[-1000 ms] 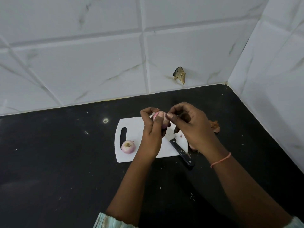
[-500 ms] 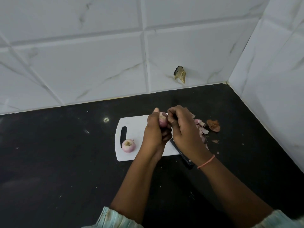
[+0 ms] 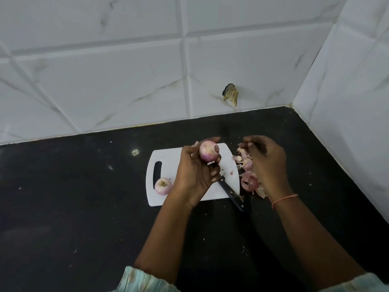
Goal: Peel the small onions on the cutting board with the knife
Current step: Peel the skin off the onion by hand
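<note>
Since the earlier frame, right hand has swung off the onion to the peel pile beside the board, fingers curled; whether it pinches a scrap cannot be told. Left hand grips that largely peeled onion above the board; a second onion lies on the board's near-left corner, apparently peeled, and the knife rests idle at the board's right edge.

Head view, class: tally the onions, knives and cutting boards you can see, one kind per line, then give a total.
Onions: 2, one held in the left hand, one on the board
Knives: 1
Cutting boards: 1
Total: 4
</note>
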`<state>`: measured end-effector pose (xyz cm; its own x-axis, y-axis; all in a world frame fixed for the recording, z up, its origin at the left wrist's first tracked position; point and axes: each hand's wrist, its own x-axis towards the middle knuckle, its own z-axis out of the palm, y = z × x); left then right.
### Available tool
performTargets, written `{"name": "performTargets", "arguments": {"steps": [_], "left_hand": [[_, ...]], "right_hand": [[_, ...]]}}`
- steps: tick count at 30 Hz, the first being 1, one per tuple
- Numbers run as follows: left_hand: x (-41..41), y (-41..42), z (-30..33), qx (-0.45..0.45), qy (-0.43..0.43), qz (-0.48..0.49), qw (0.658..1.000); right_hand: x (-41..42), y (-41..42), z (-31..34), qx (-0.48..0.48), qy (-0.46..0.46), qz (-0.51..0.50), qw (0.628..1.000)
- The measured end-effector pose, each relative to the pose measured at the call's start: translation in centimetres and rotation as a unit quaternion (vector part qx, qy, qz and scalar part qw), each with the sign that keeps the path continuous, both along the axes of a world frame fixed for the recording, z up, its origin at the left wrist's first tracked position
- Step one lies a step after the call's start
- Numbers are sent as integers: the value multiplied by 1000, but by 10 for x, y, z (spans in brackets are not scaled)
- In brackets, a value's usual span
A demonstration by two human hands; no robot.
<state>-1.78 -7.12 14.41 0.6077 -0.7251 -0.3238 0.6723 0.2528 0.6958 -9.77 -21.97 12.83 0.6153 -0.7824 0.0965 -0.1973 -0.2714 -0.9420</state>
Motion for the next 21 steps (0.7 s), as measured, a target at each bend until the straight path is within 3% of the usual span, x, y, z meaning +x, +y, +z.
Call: {"name": "performTargets", "arguments": {"steps": [6,9,17,21], "left_hand": [[-2,0,1,49,-56,-15,997],[-2,1,2,77,-77,-24,994],[-1,5,7,86,-102,-90,987],[-4,5,10,59,-75,-106,990]], "right_hand": [[0,28,26,-73,-131,136,979],[3,36,33,-126,-93,216,964],[6,44,30,-115,-142,149,972],[5,40,35,-202,-111,157,960]]}}
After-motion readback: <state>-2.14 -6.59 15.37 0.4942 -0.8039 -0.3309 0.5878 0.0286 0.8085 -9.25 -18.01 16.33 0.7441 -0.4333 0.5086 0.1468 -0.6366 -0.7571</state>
